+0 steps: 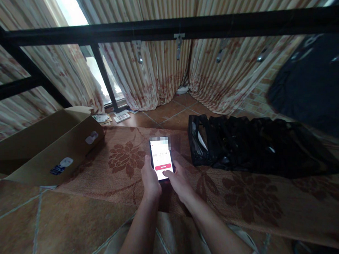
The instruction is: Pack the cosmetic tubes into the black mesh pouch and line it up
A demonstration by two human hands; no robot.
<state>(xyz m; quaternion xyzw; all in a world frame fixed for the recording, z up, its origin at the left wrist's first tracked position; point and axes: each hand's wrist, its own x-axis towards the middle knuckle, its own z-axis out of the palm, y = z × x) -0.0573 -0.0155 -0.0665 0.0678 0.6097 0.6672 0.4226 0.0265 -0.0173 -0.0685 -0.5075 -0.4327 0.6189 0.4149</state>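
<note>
A smartphone [160,159] with a lit white screen is held upright between both hands, above a patterned cloth. Digits like a timer and a red bar show on it. My left hand [150,177] grips its left edge, the fingers hidden behind it. My right hand [177,177] closes on the lower right edge, with the thumb over the bottom of the screen. The cloth [172,194], reddish brown with dark flower shapes, lies on the floor below.
An open cardboard box [83,145] stands at left. On the cloth at right lies a black mesh organizer [251,144] with several sections. Papers [121,116] lie near the window. A dark metal bar [165,29] with clips crosses in front of striped curtains [161,75]. Dark fabric [314,87] hangs at right.
</note>
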